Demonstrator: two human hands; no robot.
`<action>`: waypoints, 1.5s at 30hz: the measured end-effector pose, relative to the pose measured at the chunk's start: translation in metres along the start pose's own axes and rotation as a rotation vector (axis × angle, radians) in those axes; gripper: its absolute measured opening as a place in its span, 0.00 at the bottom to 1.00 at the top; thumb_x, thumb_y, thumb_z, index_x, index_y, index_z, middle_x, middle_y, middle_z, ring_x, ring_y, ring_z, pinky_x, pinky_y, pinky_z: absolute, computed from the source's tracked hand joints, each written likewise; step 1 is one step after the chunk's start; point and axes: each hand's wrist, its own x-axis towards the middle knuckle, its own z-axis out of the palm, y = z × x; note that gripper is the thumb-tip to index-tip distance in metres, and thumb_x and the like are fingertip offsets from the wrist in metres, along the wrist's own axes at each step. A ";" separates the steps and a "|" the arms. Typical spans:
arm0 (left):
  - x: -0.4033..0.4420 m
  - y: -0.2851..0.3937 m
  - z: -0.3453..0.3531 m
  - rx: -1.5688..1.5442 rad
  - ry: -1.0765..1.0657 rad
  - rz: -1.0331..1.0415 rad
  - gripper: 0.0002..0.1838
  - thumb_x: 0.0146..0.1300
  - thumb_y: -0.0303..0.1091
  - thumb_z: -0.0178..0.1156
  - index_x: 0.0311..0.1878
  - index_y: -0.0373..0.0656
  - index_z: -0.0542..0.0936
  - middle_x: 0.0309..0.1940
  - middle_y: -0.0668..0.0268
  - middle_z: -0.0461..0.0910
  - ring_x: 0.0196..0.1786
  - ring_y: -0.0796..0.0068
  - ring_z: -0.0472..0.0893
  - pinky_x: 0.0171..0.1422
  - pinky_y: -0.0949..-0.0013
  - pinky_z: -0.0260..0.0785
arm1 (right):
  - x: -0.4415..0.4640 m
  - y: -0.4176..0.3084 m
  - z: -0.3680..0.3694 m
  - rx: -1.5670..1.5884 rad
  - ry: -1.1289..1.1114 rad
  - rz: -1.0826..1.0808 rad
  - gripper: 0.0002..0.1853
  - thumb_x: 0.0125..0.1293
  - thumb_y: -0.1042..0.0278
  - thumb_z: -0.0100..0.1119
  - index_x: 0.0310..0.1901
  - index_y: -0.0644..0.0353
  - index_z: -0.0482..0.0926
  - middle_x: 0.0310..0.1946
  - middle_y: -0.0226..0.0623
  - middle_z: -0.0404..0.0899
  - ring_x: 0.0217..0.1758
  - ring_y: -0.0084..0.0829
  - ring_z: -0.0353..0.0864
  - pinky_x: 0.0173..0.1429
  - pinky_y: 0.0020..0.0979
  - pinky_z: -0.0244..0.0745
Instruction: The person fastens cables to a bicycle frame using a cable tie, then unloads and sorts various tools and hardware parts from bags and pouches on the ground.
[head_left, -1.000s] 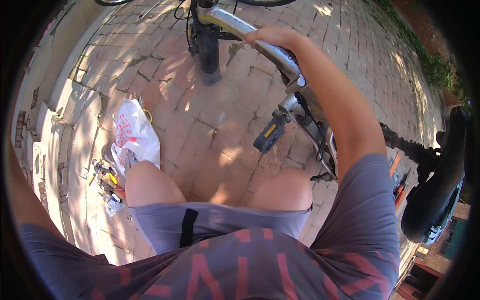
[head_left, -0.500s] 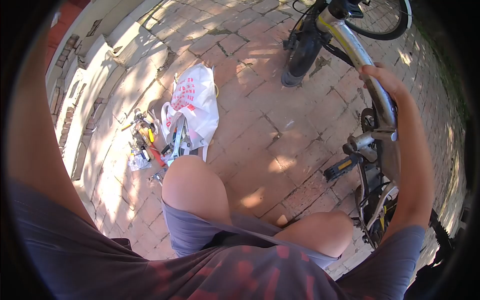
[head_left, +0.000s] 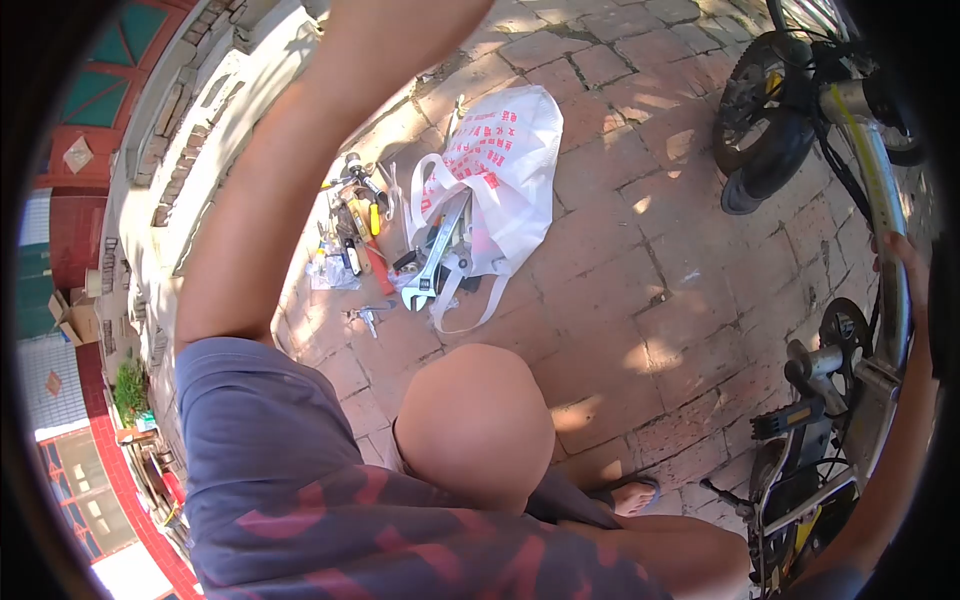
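My right hand (head_left: pixel 905 262) is wrapped round the silver top tube of a bicycle frame (head_left: pixel 872 165) at the right edge. Below that hand are the crank and a black pedal (head_left: pixel 787 418). My left forearm (head_left: pixel 290 150) reaches up across the upper left, and the hand itself lies beyond the top edge. Under that arm, a white plastic bag (head_left: pixel 520 170) with red print lies open on the bricks. From its mouth sticks a large adjustable wrench (head_left: pixel 430 275). Beside the bag is a heap of tools, including a yellow-handled tool (head_left: pixel 375 219) and a red-handled one (head_left: pixel 379 268).
Brick paving (head_left: pixel 620 300) spreads between the bag and the bicycle. A black mudguard (head_left: pixel 765 165) and wheel stand at the upper right. My bent knee (head_left: pixel 475 420) is in the lower middle. Stone steps run along the left, with a green plant (head_left: pixel 130 390) farther out.
My left arm has swung up and across the upper left. The view has turned left, so the bag and bicycle sit farther right. My right hand stays on the frame.
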 end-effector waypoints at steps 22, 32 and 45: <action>-0.399 -0.048 0.160 -0.084 -0.410 -0.533 0.23 0.49 0.24 0.60 0.52 0.42 0.76 0.53 0.54 0.74 0.57 0.53 0.72 0.60 0.54 0.63 | -0.006 0.003 -0.005 0.232 -0.027 0.159 0.37 0.57 0.38 0.59 0.62 0.58 0.72 0.40 0.26 0.75 0.36 0.19 0.68 0.42 0.22 0.62; -0.436 -0.075 0.074 0.433 -0.100 -0.729 0.25 0.51 0.31 0.63 0.55 0.40 0.73 0.51 0.54 0.74 0.55 0.52 0.73 0.59 0.56 0.64 | 0.000 0.005 -0.005 0.233 -0.055 0.143 0.37 0.58 0.38 0.59 0.62 0.59 0.72 0.39 0.26 0.75 0.37 0.19 0.68 0.42 0.22 0.62; -0.355 -0.162 0.037 0.361 -0.288 -0.712 0.07 0.56 0.34 0.60 0.29 0.40 0.80 0.28 0.57 0.80 0.34 0.54 0.80 0.40 0.54 0.71 | 0.001 0.004 -0.006 0.231 -0.085 0.115 0.38 0.58 0.38 0.59 0.62 0.60 0.71 0.39 0.26 0.74 0.37 0.19 0.67 0.42 0.22 0.62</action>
